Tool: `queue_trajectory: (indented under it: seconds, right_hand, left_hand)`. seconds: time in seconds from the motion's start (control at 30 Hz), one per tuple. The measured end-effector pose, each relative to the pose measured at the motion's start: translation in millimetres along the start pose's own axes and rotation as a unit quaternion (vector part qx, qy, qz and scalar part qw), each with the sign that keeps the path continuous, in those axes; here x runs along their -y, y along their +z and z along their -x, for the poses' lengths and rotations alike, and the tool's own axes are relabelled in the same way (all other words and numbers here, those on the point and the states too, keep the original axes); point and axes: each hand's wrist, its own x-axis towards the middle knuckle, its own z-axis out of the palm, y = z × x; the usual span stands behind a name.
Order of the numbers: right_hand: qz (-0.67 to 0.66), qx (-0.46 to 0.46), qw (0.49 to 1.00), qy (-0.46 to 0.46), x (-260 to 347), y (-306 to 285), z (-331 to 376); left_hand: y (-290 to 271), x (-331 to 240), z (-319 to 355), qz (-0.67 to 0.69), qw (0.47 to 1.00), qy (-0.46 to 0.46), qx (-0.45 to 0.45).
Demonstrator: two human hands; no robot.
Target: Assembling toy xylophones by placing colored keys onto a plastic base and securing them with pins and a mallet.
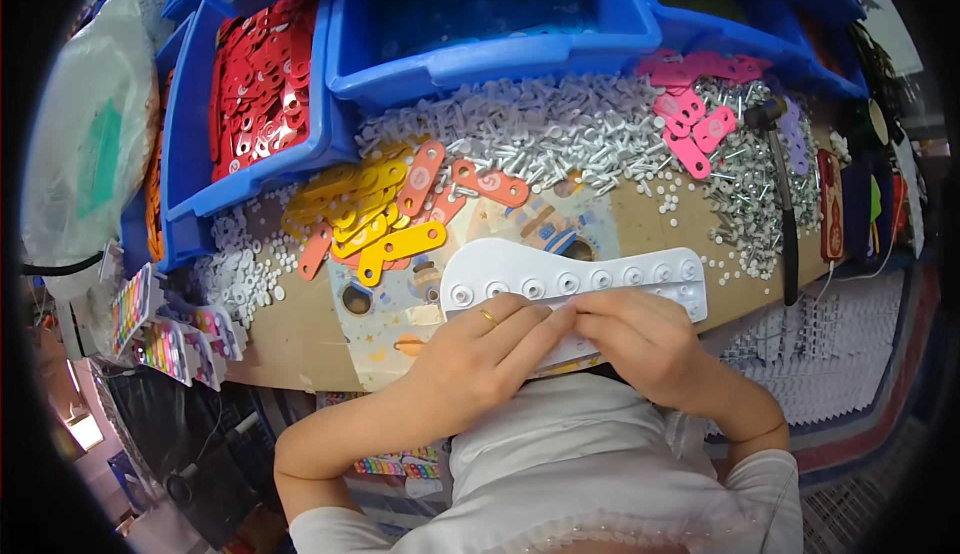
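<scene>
In front of me on the table lies a white plastic toy xylophone base (572,255), with no coloured bars on it. A row of round posts runs along its upper side. My left hand (490,354) and my right hand (640,339) meet over its near middle. The fingers of both are closed and pressed down, their tips nearly touching. Whatever sits beneath the fingertips is hidden. Yellow bars (403,246) and orange bars (421,178) are piled just beyond the base's left end.
Blue bins (480,66) line the back, one with red bars (262,79). Before them lie white plastic pegs (520,124), pink bars (712,130), metal screws (748,204) and white washers (240,264). A black-handled hammer (786,204) rests at right; finished xylophones (165,339) stand at left.
</scene>
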Motion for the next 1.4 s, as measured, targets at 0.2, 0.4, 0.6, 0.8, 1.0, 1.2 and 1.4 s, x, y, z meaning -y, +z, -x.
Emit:
queue_trajectory:
  seconds: [0.2,0.4,0.6,0.8,1.0,1.2,1.4]
  right_hand:
    - [0.117,-0.120,0.972,0.162,-20.3,-40.3,23.9]
    - [0.293,-0.127,0.934,0.158,-70.6,-56.6,47.0]
    - [0.310,-0.130,0.935,0.113,-79.7,-52.0,39.0]
    - [0.150,-0.251,0.929,0.225,-73.8,-54.3,35.8]
    - [-0.161,-0.284,0.902,0.284,-56.1,-38.6,32.6]
    - [-0.101,-0.177,0.960,0.194,-28.0,-37.0,39.4]
    - [0.018,-0.123,0.988,0.092,-20.5,-21.5,26.1]
  left_hand:
    - [-21.1,-0.9,-14.4,0.042,0.995,-0.087,-0.018]
    - [11.9,9.6,-91.1,-0.007,0.999,0.019,0.038]
    - [77.8,25.5,-166.4,-0.071,0.991,0.115,0.000]
    - [97.1,31.7,-179.7,-0.203,0.960,0.193,0.018]
    - [78.4,32.4,-173.1,-0.202,0.961,0.191,0.014]
    - [3.9,19.0,-90.7,-0.033,0.999,-0.011,-0.041]
    - [3.5,3.2,-43.7,0.123,0.991,-0.052,-0.009]
